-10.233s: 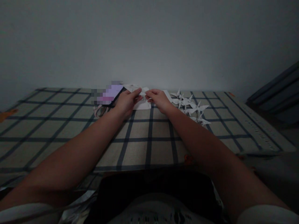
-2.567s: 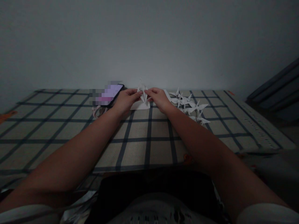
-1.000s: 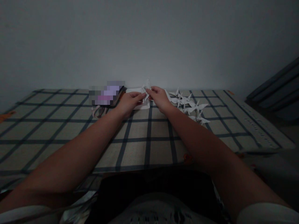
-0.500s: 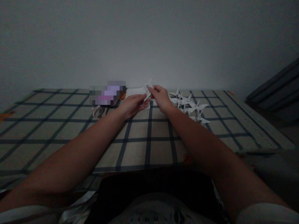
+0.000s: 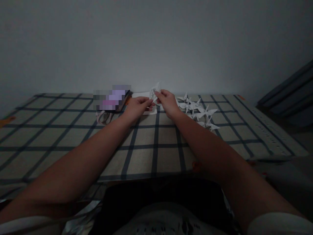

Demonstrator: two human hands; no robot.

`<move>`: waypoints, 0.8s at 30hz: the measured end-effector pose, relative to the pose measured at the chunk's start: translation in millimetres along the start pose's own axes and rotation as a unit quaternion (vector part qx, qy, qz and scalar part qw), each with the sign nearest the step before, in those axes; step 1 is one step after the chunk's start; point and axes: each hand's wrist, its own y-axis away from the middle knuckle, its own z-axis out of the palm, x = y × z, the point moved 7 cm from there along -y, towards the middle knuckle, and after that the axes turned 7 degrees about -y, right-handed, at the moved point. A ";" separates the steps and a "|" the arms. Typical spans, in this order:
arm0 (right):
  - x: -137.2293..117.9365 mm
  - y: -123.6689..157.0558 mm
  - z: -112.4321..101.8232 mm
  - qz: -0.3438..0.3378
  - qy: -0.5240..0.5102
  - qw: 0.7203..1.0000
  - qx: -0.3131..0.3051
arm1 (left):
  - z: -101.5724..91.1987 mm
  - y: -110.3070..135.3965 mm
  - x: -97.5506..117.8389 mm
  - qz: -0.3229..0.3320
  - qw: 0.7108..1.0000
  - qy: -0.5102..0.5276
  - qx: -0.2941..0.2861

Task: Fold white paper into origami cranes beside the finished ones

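Both my arms reach forward over a checked cloth (image 5: 151, 143). My right hand (image 5: 167, 102) pinches a small white folded paper crane (image 5: 154, 91) and holds it up off the cloth. My left hand (image 5: 137, 107) meets it from the left, its fingertips pinched on the crane's lower part. Under the hands lies a stack of white paper sheets (image 5: 146, 98). To the right of my right hand, several finished white paper cranes (image 5: 199, 112) lie in a loose heap on the cloth.
A phone (image 5: 113, 98) with a lit screen lies just left of my left hand, a pale cord (image 5: 102, 117) curled in front of it. A plain wall rises behind the cloth. A dark slanted surface (image 5: 286, 98) stands at the far right.
Over ten seconds the flat paper in my hands became an upright crane shape. In the last second my right hand lifted it slightly while my left hand stayed pinched on its lower part.
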 end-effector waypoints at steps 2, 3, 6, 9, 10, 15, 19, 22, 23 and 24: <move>1.2 -0.2 2.6 -0.004 0.013 1.000 -0.028 | 0.0 -1.3 -3.4 -0.010 1.000 0.027 0.000; 2.8 -0.3 4.3 -0.003 0.021 0.999 -0.043 | -2.1 -2.8 -4.4 -0.006 0.999 0.031 0.011; 9.0 -1.0 8.7 0.006 0.031 0.996 -0.078 | -14.4 -8.1 -3.7 0.032 0.997 0.019 0.065; 14.8 -1.3 12.4 0.028 0.012 0.994 -0.104 | -22.4 -11.2 -3.3 0.047 0.995 -0.008 0.090; 16.1 -1.2 13.2 0.036 0.006 0.993 -0.110 | -24.0 -11.4 -3.1 0.050 0.994 -0.016 0.096; 15.6 -1.4 13.5 0.033 0.020 0.992 -0.124 | -25.1 -10.4 -3.5 0.042 0.992 -0.036 0.113; 12.7 -0.7 13.7 0.024 0.028 0.991 -0.130 | -23.8 -8.9 0.7 0.053 0.991 -0.034 0.115; 9.5 1.3 16.3 0.019 0.027 0.988 -0.151 | -25.7 -6.4 7.2 0.070 0.986 -0.072 0.130; 8.7 2.0 17.0 0.015 0.031 0.987 -0.157 | -26.1 -5.7 9.8 0.079 0.984 -0.090 0.132; 8.3 2.6 17.5 0.012 0.037 0.986 -0.160 | -26.3 -5.1 12.3 0.089 0.982 -0.107 0.131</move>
